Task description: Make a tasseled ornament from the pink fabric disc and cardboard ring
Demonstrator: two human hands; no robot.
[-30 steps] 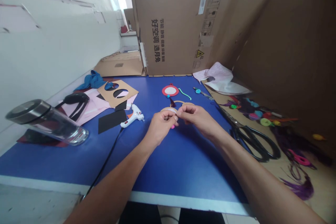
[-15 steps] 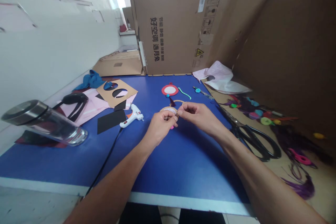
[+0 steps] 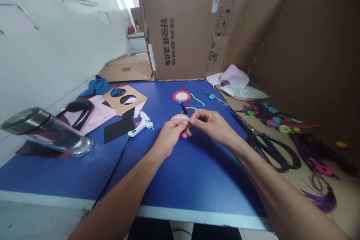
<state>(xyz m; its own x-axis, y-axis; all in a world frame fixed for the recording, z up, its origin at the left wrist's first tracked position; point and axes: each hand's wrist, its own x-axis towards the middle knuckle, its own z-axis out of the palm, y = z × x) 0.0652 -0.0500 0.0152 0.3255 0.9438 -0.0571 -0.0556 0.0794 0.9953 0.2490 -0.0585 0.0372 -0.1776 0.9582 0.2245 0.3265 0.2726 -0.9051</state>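
My left hand (image 3: 176,130) is closed on a small round pendant (image 3: 180,117) with a tan rim and a pale middle. A bright pink bead (image 3: 184,135) shows just below its fingers. My right hand (image 3: 206,122) is pinched at the pendant's right edge; a tan cord (image 3: 191,108) arcs up behind the fingertips and is probably held there, though the fingers hide its ends. Just beyond lies a red-rimmed round pendant (image 3: 181,96) with a blue bead (image 3: 179,102) and a dark tassel (image 3: 184,109).
Left on the blue table (image 3: 180,180) are a white glue gun (image 3: 142,123), black sheet (image 3: 119,130), holed cardboard (image 3: 125,99) and glass bottle (image 3: 64,135). Right are large scissors (image 3: 270,148), a green cord (image 3: 197,99) and purple tassels (image 3: 323,197). A tall cardboard box (image 3: 191,26) stands behind.
My left fingers have shifted slightly, and more of the pendant's face and the pink bead shows now. My right hand stays pinched at the pendant's edge.
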